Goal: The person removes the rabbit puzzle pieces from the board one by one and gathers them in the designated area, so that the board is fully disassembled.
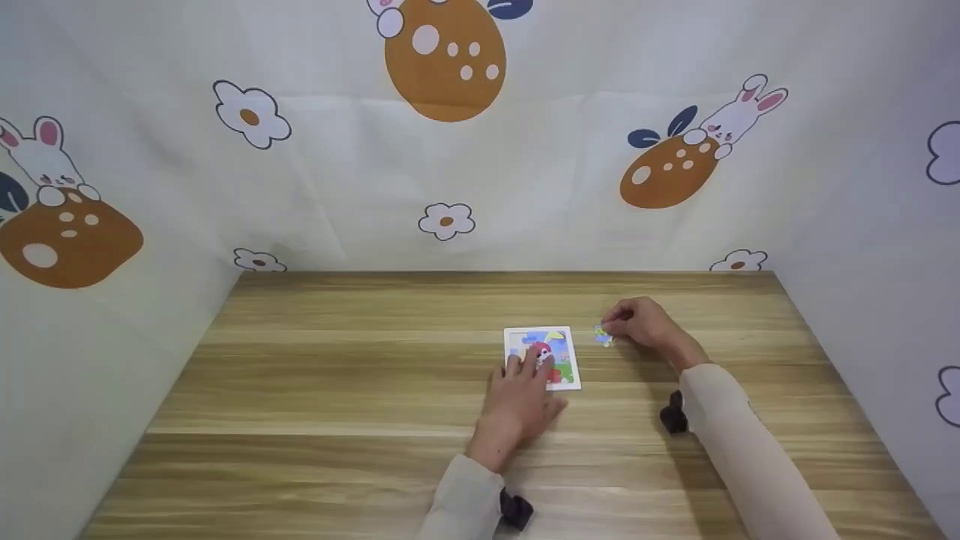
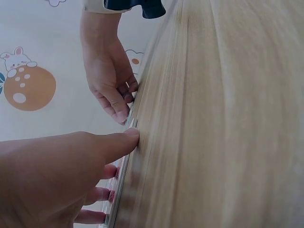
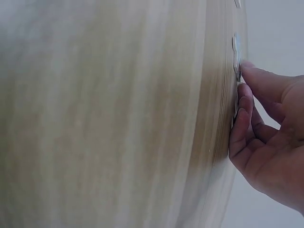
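A small jigsaw puzzle in a white frame (image 1: 576, 367) lies on the table, its picture showing a white rabbit-like figure with red and green parts. My left hand (image 1: 519, 401) rests on its near left part with fingers spread, covering some of the picture. The left wrist view shows the left thumb (image 2: 126, 142) at the frame's edge. To the right of the frame, my right hand (image 1: 643, 324) pinches a blue and yellow puzzle piece (image 1: 601, 334) at the fingertips. That piece (image 3: 236, 54) appears nearly edge-on beside the thumb in the right wrist view.
The wood-grain table (image 1: 315, 375) meets a pale cloth backdrop (image 1: 337, 165) printed with rabbits and flowers at the back and both sides. Black wrist mounts (image 1: 516, 510) sit at the sleeves.
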`<state>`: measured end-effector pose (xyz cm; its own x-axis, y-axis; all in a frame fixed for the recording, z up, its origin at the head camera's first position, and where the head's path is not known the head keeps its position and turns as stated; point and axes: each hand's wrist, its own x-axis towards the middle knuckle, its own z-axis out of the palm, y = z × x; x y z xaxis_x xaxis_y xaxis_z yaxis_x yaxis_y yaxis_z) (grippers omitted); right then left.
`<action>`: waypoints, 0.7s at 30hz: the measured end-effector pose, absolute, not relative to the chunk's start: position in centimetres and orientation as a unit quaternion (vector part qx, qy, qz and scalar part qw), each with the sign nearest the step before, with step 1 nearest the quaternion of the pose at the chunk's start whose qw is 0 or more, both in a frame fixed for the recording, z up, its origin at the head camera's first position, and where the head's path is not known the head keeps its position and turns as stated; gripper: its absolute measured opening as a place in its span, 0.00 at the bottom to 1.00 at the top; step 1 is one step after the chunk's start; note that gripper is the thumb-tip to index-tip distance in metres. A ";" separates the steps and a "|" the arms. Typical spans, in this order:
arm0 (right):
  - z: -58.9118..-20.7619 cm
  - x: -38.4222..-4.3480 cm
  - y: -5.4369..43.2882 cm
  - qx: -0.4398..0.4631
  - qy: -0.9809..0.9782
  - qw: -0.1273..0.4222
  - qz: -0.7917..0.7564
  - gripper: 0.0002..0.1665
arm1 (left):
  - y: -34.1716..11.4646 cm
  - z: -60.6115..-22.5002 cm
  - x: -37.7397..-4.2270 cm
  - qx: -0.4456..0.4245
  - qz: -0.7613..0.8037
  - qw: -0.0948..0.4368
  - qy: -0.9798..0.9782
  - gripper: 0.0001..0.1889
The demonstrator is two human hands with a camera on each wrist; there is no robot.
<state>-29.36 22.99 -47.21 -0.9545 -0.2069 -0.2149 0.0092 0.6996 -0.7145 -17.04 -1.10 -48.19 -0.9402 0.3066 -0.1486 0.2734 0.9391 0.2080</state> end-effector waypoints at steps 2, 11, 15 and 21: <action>-47.1 -29.4 22.9 -0.051 0.910 0.142 -0.386 0.11 | -1.1 -48.1 -17.0 0.150 0.092 0.085 0.981 0.36; -46.5 -29.5 20.8 -0.068 0.918 0.124 -0.372 0.11 | -1.4 -48.0 -16.8 0.154 0.116 0.103 0.976 0.35; -46.6 -29.1 19.4 -0.092 0.916 0.111 -0.374 0.09 | -1.5 -47.9 -16.7 0.157 0.130 0.114 0.972 0.34; -47.0 -28.5 17.3 -0.127 0.908 0.104 -0.384 0.07 | -1.6 -47.8 -16.6 0.161 0.135 0.126 0.970 0.34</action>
<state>-28.50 17.33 -46.95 -0.9457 -0.3119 -0.0919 -0.1514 0.6725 -0.7245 -16.59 -1.62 -47.80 -0.9164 0.3463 -0.2010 0.2785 0.9119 0.3015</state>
